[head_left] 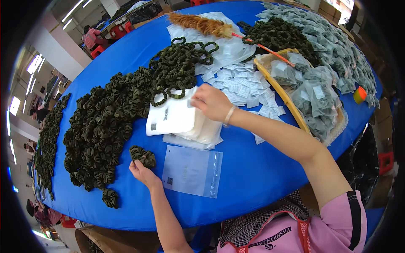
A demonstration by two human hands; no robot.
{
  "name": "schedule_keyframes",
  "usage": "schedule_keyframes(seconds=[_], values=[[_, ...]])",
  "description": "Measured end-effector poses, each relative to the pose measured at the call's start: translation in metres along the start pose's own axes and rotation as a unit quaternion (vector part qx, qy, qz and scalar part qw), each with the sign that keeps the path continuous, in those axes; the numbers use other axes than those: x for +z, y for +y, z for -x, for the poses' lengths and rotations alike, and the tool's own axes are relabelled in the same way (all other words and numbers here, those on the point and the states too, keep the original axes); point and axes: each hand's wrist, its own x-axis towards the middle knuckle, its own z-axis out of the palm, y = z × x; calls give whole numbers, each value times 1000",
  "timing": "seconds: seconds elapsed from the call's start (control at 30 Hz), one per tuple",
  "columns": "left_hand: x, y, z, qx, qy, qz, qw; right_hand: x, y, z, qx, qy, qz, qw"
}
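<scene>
My left hand (pixel 144 172) is closed on a dark green scrunchie (pixel 144 155), pinching its lower edge just above the blue table. Over the far right corner of a stack of white plastic bags (pixel 171 122), my right hand (pixel 214 102) has its fingers pinched together; what is between them, if anything, is too small to make out. A single translucent zip bag (pixel 193 168) lies flat in front of the stack, right of the held scrunchie. Thin dark green hair ties (pixel 179 63) are heaped beyond the stack, some touching it. To the left spreads a large pile of scrunchies (pixel 99 130).
Small white packets (pixel 242 86) lie scattered right of the bags. A yellow-rimmed tray (pixel 276 88) holds filled bags, with many more filled bags (pixel 333 46) behind. A feather duster (pixel 202 26) lies across the far side. One loose scrunchie (pixel 110 198) sits near the left edge.
</scene>
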Motion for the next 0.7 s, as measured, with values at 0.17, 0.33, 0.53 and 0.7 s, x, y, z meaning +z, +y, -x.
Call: schedule_keyframes(seconds=[0.17, 0.33, 0.53, 0.7], values=[[4, -7, 4, 0, -21, -6, 1000, 75, -13, -71, 259, 14, 163, 952], [-3, 14, 2, -60, -59, 162, 983, 60, -30, -49, -6, 130, 206, 970], [10, 51, 80, -169, -260, 263, 913, -29, -88, 85, 99, -82, -399, 908], [44, 60, 170, -286, -303, 315, 853, -42, -98, 147, 113, -110, -290, 944]])
